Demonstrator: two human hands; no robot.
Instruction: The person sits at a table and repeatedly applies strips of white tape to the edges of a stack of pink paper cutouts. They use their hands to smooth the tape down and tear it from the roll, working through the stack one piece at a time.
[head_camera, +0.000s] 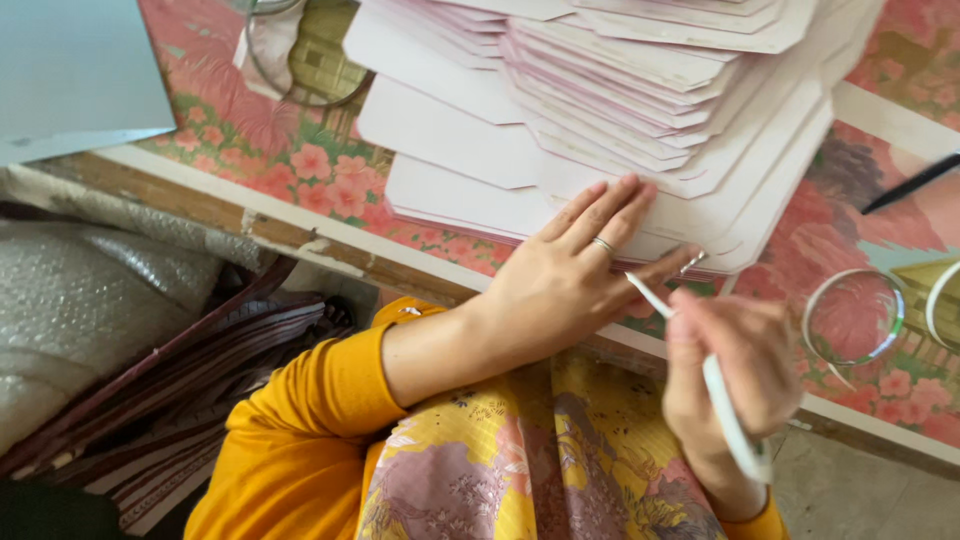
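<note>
- The left hand (575, 270) lies flat, fingers together, on the near edge of a fanned stack of cut cards (620, 130), pressing it to the table.
- The right hand (735, 375), at five o'clock from the left, pinches a thin white tool (715, 385); its tip points to eleven o'clock, toward the stack's edge. The hand is blurred, so the exact grip is hard to read.
- The cards fill the twelve o'clock part of the view: white faces, pink-tinged edges, angled corners, overlapping in several rows.
- How many cards are finished cannot be told; they all look alike.
- A floral tablecloth (290, 150) lies underneath, with a clear ring (852, 316) at three o'clock.
</note>
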